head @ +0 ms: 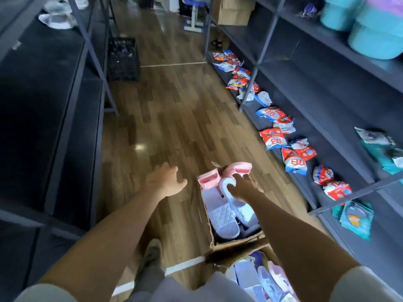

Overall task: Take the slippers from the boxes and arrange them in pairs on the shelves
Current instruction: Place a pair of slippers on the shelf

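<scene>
We grip lavender slipper (225, 183) with right hand (242, 188), fingers curled, over cardboard box (209, 231); left hand (165, 179) spread, holding nothing, left of box above wood floor (174, 127).

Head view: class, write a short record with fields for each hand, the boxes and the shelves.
Left hand: open, holds nothing, above the floor
Right hand: grips a lilac slipper in the far box
Pink slippers: two, at that box's far end
Near box: more lilac slippers
Right shelf: red-and-blue packets
</scene>
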